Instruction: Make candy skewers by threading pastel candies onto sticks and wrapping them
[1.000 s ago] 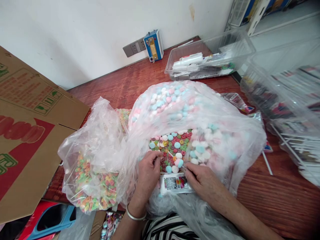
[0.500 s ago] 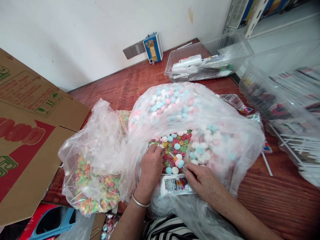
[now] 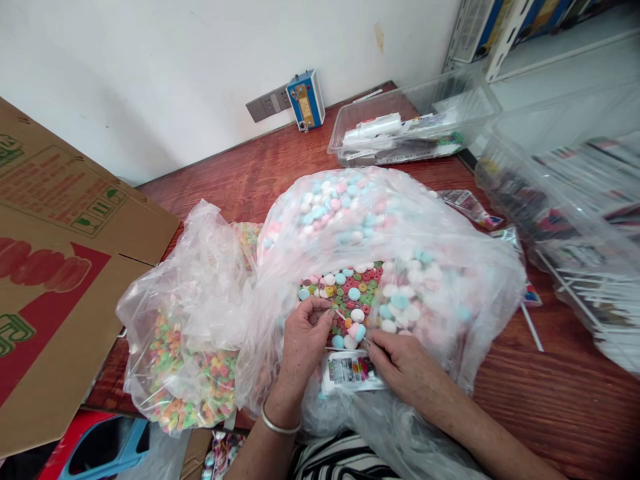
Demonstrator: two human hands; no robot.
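A thin white stick (image 3: pixel 350 325) lies slanted over a heap of small coloured ring candies (image 3: pixel 345 293) and round pastel candies in the opening of a big clear plastic bag (image 3: pixel 400 227). My right hand (image 3: pixel 400 363) pinches the stick's lower end. My left hand (image 3: pixel 305 333), fingers curled together, pinches at the stick's upper tip beside the rings; what it holds is too small to name. A small printed packet (image 3: pixel 350 370) lies just below both hands.
A second clear bag of ring candies (image 3: pixel 185 353) sits to the left, beside a brown cardboard box (image 3: pixel 55 267). Clear plastic tubs (image 3: pixel 415 120) with packets stand at the back and the right. A blue device (image 3: pixel 306 100) leans on the wall.
My left hand reached up into the ring candies, then drew back with fingers pinched at the stick's tip. My right hand stayed put on the stick.
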